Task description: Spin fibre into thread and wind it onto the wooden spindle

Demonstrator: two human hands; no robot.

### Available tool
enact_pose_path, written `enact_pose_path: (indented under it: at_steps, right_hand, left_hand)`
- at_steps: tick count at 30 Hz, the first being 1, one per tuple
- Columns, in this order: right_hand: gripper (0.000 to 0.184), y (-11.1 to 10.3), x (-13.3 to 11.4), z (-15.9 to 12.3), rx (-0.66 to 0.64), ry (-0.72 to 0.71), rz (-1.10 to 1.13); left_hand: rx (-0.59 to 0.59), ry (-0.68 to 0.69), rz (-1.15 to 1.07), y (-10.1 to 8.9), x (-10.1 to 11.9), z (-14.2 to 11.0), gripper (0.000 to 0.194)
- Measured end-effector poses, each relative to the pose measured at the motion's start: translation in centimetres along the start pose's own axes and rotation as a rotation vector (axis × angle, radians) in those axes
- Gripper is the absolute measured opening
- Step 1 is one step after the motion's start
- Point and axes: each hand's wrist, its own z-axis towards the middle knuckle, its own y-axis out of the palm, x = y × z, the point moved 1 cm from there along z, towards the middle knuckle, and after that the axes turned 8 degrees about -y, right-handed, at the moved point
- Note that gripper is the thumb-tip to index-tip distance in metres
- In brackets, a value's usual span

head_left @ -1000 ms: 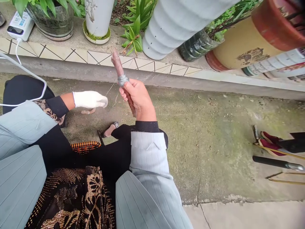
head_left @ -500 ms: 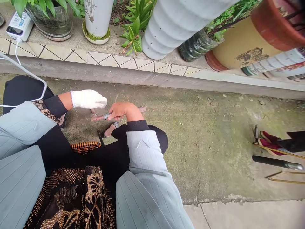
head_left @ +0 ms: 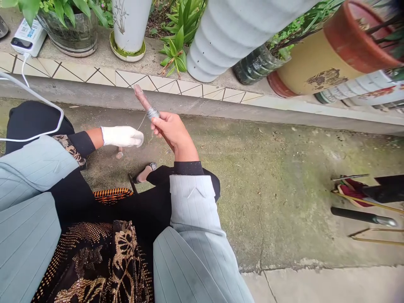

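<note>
My right hand [head_left: 172,132] is bare and closed around a stick [head_left: 142,97] that slants up toward the ledge. Silvery wire [head_left: 153,112] is wound round this stick just beyond my fingers. A thin strand runs from the winding down to my left hand [head_left: 122,136], which wears a white knitted glove. The gloved fingers are pressed together where the strand ends. Below the glove shows the end of another piece of wood [head_left: 119,154]; whether that hand touches it, I cannot tell.
Potted plants, among them a tall white ribbed pot [head_left: 233,33], line the tiled ledge [head_left: 164,84] ahead. A white power bank [head_left: 29,37] with a cable [head_left: 41,99] sits at left. On the concrete at right are another person's red shoes [head_left: 350,195] and a dark rod-shaped object [head_left: 356,213].
My right hand has lifted and swung the stick from nearly level to pointing up and away. The strand between my hands now shows. My gloved hand has shifted slightly lower.
</note>
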Motion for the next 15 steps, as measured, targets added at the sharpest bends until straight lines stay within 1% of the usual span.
enact_pose_path:
  at_steps: [1,2,3,4,5,7,8,10,12,13,15]
  right_hand:
    - [0.033,0.2,0.3,0.4,0.056,0.047,-0.107]
    - [0.03,0.4,0.7,0.8,0.076,0.103,-0.233]
    - [0.027,0.8,0.9,1.1,0.056,0.159,-0.366]
    - [0.024,1.2,1.1,1.3,-0.009,0.215,-0.493]
    - [0.022,1.6,1.2,1.4,-0.113,0.268,-0.603]
    - [0.021,2.5,1.2,1.3,-0.392,0.358,-0.761]
    - [0.023,2.9,1.2,1.1,-0.535,0.388,-0.803]
    - [0.025,3.5,1.1,0.6,-0.773,0.414,-0.803]
    - [0.025,3.8,0.9,0.1,-0.93,0.392,-0.662]
    - [0.025,3.7,0.8,-0.2,-0.987,0.365,-0.539]
    - [0.027,3.3,0.2,-0.7,-1.06,0.284,-0.257]
  left_hand:
    - [-0.035,-0.011,-0.014,0.1,0.2,-0.1,0.025]
    - [-0.06,-0.018,-0.016,0.1,0.4,-0.2,0.025]
    - [-0.074,-0.014,-0.004,0.1,0.4,-0.3,0.024]
    - [-0.08,-0.009,0.022,0.1,0.4,-0.4,0.023]
    - [-0.086,-0.004,0.056,0.0,0.3,-0.4,0.022]
    - [-0.098,-0.001,0.122,0.1,0.1,-0.5,0.021]
    - [-0.114,0.004,0.143,0.2,0.0,-0.6,0.021]
    - [-0.172,0.036,0.148,0.3,-0.1,-0.7,0.022]
    - [-0.2,0.074,0.125,0.2,0.0,-0.8,0.023]
    - [-0.181,0.084,0.119,0.0,0.0,-0.9,0.023]
    - [-0.069,0.088,0.125,-0.9,0.1,-1.3,0.025]
